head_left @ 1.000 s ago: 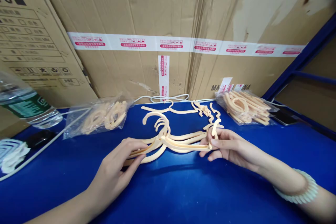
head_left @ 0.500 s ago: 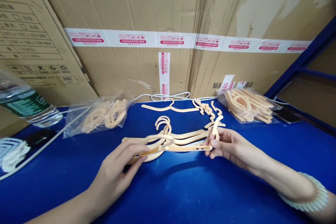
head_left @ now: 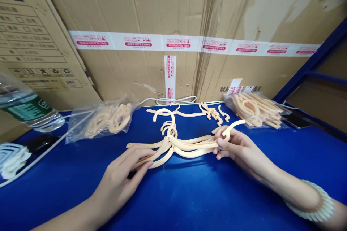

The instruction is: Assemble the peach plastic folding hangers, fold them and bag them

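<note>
A beige plastic clothes hanger [head_left: 193, 145] is held up between both hands, its hook pointing up and to the left. My left hand [head_left: 126, 168] pinches its left arm. At its right end my right hand [head_left: 235, 148] is closed around a small curved hook piece [head_left: 235, 125], with the fingertips at the hanger's tip. Whether the piece is joined to the tip is hidden by the fingers. Just behind and under it, several similar hangers [head_left: 162, 161] lie together on the blue table [head_left: 179, 202], overlapping it in view.
Another hanger [head_left: 189, 114] and loose small hook pieces [head_left: 214, 113] lie toward the back. Clear bags of hanger parts sit at left [head_left: 101, 119] and right [head_left: 255, 110]. A water bottle [head_left: 27, 108], white cable [head_left: 40, 155] and phone [head_left: 296, 120] flank them. Cardboard [head_left: 135, 7] walls the back.
The held hanger has turned so its hook, which lay toward me, now stands upward. The small curved piece in my right hand has tipped to the right. Both hands keep their hold.
</note>
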A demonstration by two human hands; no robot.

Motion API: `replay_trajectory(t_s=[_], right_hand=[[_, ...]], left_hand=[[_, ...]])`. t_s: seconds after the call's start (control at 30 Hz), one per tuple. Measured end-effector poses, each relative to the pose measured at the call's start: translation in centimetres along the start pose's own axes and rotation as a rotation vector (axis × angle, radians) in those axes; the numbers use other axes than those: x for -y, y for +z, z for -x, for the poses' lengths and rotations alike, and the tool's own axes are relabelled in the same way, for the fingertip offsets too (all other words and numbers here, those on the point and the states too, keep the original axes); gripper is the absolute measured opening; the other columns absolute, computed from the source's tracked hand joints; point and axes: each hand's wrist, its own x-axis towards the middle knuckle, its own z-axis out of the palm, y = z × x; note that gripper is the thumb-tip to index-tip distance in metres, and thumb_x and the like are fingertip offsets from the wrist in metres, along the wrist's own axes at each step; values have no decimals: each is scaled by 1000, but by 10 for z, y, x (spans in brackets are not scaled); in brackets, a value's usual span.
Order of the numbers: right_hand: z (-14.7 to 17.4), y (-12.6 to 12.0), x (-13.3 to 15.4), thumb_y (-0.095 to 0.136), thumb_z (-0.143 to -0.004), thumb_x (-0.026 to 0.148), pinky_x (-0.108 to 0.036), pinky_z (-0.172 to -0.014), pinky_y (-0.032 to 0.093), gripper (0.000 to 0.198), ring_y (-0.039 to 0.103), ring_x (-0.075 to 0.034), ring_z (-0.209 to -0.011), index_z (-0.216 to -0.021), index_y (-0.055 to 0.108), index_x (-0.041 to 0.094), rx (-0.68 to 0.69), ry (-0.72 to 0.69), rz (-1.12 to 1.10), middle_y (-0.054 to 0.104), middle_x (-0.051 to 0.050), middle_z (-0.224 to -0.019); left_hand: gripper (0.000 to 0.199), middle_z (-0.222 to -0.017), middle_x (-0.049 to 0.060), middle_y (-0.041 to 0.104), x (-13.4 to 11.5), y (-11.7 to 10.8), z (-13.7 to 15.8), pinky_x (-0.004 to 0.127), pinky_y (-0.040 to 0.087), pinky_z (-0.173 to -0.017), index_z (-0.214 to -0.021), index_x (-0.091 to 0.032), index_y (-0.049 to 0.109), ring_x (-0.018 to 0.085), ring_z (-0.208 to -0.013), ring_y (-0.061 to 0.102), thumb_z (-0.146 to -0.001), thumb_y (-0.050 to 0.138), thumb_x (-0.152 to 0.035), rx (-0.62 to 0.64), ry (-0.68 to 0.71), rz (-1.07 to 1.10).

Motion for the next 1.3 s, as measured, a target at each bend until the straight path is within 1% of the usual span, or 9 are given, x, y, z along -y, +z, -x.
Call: replay_trajectory(t_s=[0.1,0.27,0.33,0.47,0.6,0.7,0.8,0.97,1.3], right_hand=[[-3,-7,8,81,-74,36,-21,-56,53,28,60,-12,-70,-89,66,18,-41,-25,-14,65,-4,-91],[-9,-40,32,82,-71,33,-17,-48,42,20,52,-8,-55,-79,68,21,-74,-103,35,61,1,-66],[-12,-56,41,82,-72,33,-19,-49,42,19,53,-9,-54,-77,68,21,-10,-97,197,63,0,-64],[-14,-73,50,74,-80,37,-24,-57,46,20,56,-12,-59,-78,70,18,204,-102,677,66,-3,-67],[-14,-70,49,68,-84,42,-29,-68,47,26,62,-17,-71,-82,69,16,295,-113,977,69,-5,-78],[-14,-67,45,65,-86,43,-31,-69,46,26,61,-19,-72,-82,67,17,322,-87,1093,68,-5,-78],[-16,-69,40,64,-86,42,-32,-68,44,25,58,-19,-73,-80,67,18,331,-124,1194,66,-5,-79],[-21,-74,34,61,-87,41,-31,-65,43,22,58,-19,-72,-80,69,22,323,-171,1275,62,-4,-82],[-28,-71,24,58,-87,42,-35,-64,46,25,60,-21,-71,-81,67,20,170,-258,1268,65,-6,-80]], left_hand=[[16,-104,6,64,0,-2,0,26,57,-81,-109,-21,58,17,-97,65,-94,51,-18,-16,12,-33],[15,-97,6,62,0,-6,-1,22,53,-77,-101,-17,59,14,-92,62,-92,51,-8,-1,120,-62],[16,-91,4,61,1,-8,-1,21,51,-73,-98,-16,60,12,-84,62,-91,52,-5,34,169,-77],[17,-86,3,62,3,-11,1,25,48,-69,-98,-17,61,13,-75,58,-90,54,-4,97,233,-141],[14,-77,3,60,1,-10,1,30,43,-65,-89,-16,60,16,-71,54,-87,55,-2,102,298,-194],[14,-74,2,59,0,-10,0,32,41,-64,-86,-15,59,16,-69,51,-88,54,-3,139,320,-213],[13,-80,3,62,1,-11,0,33,43,-69,-89,-15,60,16,-73,54,-89,54,-4,166,339,-223],[12,-84,4,64,4,-12,-1,33,45,-74,-91,-14,61,17,-79,57,-91,53,-5,166,369,-251],[15,-88,6,66,13,-12,-2,33,45,-71,-91,-16,64,19,-80,62,-92,51,-7,79,351,-418]])
